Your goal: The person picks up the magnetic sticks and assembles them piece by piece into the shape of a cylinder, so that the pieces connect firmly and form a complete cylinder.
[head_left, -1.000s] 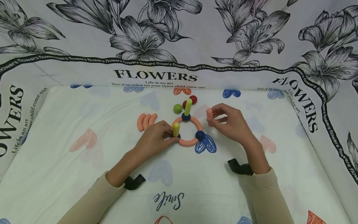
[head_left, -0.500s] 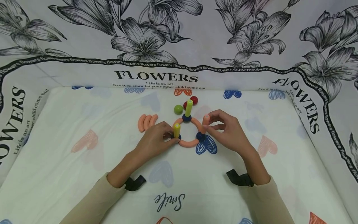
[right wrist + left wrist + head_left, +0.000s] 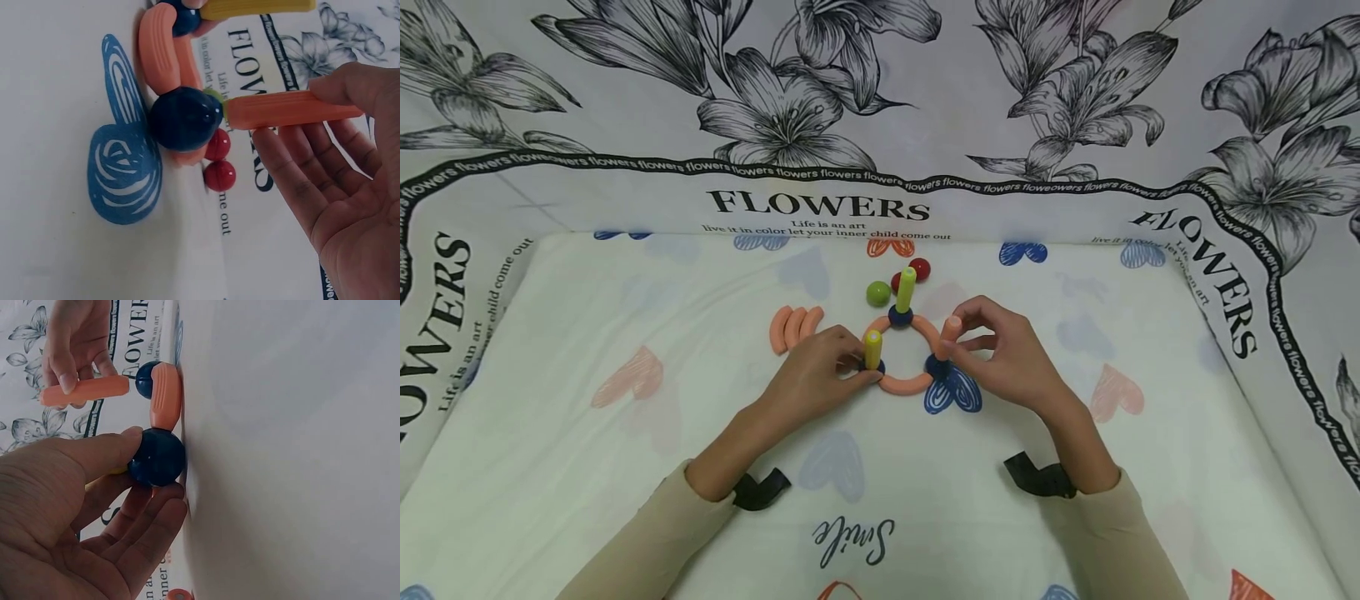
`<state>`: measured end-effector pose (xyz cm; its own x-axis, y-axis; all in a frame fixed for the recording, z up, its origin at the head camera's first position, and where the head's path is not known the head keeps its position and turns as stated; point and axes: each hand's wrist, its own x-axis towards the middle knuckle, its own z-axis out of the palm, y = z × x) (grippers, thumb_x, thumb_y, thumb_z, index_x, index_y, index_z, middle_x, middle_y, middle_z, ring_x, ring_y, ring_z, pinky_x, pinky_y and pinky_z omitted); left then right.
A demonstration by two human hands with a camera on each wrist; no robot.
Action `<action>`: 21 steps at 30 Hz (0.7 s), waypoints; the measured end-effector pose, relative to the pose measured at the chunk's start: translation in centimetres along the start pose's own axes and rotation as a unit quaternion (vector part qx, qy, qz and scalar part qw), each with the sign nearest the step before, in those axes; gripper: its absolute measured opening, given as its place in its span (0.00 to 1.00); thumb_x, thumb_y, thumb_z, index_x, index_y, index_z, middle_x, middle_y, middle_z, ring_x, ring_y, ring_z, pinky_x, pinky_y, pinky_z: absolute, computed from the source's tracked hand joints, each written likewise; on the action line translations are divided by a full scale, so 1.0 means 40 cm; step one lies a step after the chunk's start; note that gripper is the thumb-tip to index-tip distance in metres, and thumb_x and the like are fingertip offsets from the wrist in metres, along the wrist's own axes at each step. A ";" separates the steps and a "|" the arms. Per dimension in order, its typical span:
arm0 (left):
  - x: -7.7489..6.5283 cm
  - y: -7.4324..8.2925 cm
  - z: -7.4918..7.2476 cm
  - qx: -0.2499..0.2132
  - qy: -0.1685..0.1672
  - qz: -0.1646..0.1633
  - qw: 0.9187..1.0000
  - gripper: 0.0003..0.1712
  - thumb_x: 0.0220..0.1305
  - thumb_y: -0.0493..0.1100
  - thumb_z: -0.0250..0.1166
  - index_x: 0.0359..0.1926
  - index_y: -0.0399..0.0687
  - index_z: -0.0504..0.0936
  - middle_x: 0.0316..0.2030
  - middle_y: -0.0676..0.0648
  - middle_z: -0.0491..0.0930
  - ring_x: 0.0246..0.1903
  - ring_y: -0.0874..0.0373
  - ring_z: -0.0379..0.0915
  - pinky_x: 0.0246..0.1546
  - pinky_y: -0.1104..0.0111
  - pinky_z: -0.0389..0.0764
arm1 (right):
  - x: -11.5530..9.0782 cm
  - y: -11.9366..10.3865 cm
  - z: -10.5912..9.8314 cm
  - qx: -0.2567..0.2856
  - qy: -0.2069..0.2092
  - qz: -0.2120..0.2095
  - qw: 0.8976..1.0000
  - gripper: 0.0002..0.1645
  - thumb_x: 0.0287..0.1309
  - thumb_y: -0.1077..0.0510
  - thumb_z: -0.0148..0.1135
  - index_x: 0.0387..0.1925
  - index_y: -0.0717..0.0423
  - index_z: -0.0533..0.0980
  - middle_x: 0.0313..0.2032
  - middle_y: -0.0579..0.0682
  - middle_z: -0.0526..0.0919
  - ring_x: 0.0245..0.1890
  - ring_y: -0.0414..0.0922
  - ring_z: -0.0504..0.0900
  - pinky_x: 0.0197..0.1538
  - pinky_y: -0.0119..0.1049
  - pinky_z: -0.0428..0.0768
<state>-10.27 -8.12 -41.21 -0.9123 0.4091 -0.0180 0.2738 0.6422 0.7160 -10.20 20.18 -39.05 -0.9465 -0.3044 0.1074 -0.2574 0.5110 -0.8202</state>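
Observation:
A ring of curved salmon pieces [image 3: 906,385] joined by navy balls lies mid-table in the head view. My left hand [image 3: 812,367] pinches the ring's left ball [image 3: 159,457] between thumb and fingers. From that ball a yellow rod [image 3: 872,348] stands up. A straight salmon rod [image 3: 294,110] is held near its upper end between my right hand's [image 3: 1000,346] thumb and fingers. Its lower end is right at the ring's right-hand ball [image 3: 184,119]. On the far ball [image 3: 900,316] a lime-green rod [image 3: 906,290] stands upright.
Behind the ring sit a green ball [image 3: 877,293] and two red balls [image 3: 220,175], one partly covered by the lime rod in the head view. Several loose curved salmon pieces [image 3: 792,327] lie left of it. A white heart-patterned cloth [image 3: 700,300] covers the table.
My right hand has brought the salmon rod left and down, from beside the ring to the right-hand navy ball. The left hand stays at the left ball.

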 end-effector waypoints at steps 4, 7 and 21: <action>0.000 -0.001 0.002 0.001 -0.002 -0.003 1.000 0.14 0.60 0.47 0.80 0.45 0.48 0.91 0.43 0.49 0.85 0.42 0.60 0.86 0.46 0.65 0.88 | 0.000 0.004 0.005 0.003 -0.007 -0.001 1.000 0.17 0.62 0.63 0.74 0.51 0.54 0.78 0.45 0.50 0.85 0.50 0.46 0.87 0.52 0.37 0.90; 0.000 -0.003 0.004 0.003 -0.001 -0.004 1.000 0.14 0.61 0.47 0.80 0.45 0.49 0.91 0.43 0.49 0.85 0.42 0.60 0.86 0.45 0.64 0.88 | 0.000 0.006 0.007 0.001 -0.008 -0.003 1.000 0.17 0.62 0.63 0.74 0.50 0.54 0.78 0.45 0.50 0.85 0.50 0.46 0.87 0.51 0.37 0.90; 0.000 -0.003 -0.003 -0.003 0.001 0.006 1.000 0.13 0.60 0.46 0.81 0.44 0.47 0.91 0.42 0.49 0.85 0.42 0.60 0.86 0.45 0.65 0.88 | -0.001 0.015 0.008 0.001 -0.021 -0.040 0.999 0.17 0.62 0.64 0.73 0.49 0.61 0.77 0.43 0.49 0.85 0.47 0.43 0.85 0.50 0.35 0.90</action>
<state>-10.33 -8.27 -41.22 -0.9101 0.4144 -0.0078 0.2826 0.6342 0.7197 -10.24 20.24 -39.74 -0.9136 -0.3783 0.1493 -0.3320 0.4818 -0.8109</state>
